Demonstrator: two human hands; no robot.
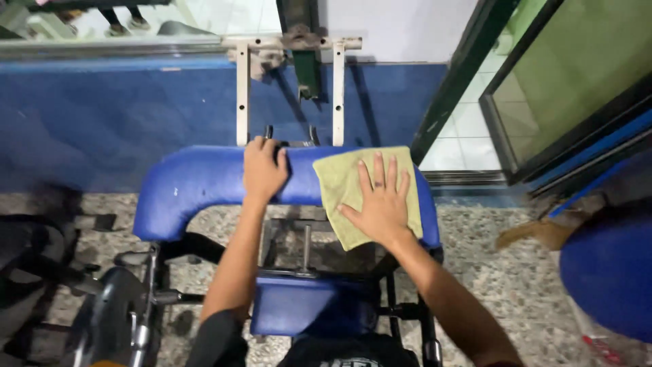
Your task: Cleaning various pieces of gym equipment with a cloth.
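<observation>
A curved blue padded rest [197, 187] of an exercise machine spans the middle of the head view. My left hand [262, 170] grips its top edge, fingers curled over the pad. A yellow-green cloth [336, 178] lies draped over the right half of the pad. My right hand [382, 202] lies flat on that cloth with fingers spread, pressing it against the pad. Below the pad sits a smaller blue seat cushion [299, 306] on a dark metal frame.
White metal uprights [242, 95] rise behind the pad against a blue wall [102, 115]. A speckled stone floor [496, 272] lies underneath. A dark-framed glass door [564, 81] stands at right, a blue round object [608, 272] at the right edge, and a wheel and pedals [112, 312] at lower left.
</observation>
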